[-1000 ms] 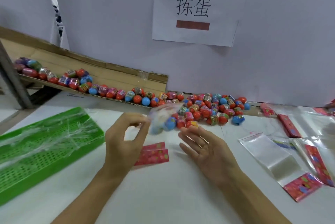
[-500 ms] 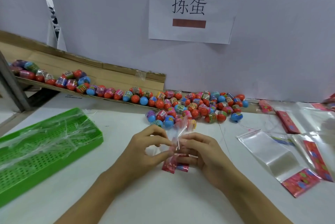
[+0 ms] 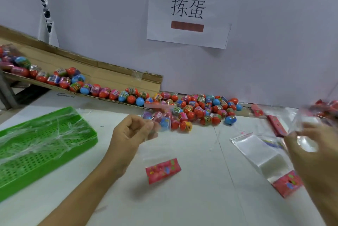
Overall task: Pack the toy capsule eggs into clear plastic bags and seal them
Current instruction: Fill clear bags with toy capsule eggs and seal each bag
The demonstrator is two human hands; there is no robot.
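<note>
Two hands pinch crinkly clear bags.

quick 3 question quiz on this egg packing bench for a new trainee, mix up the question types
1. True or false: the green tray lies on the left-hand side of the table.
2. The pile of capsule eggs sits: A) in the tray B) on the table by the wall C) on the floor.
3. What does the left hand hold?

Key: 1 true. 2 B. 3 A clear plastic bag, pinched at its edge; the right hand holds another clear bag.
</note>
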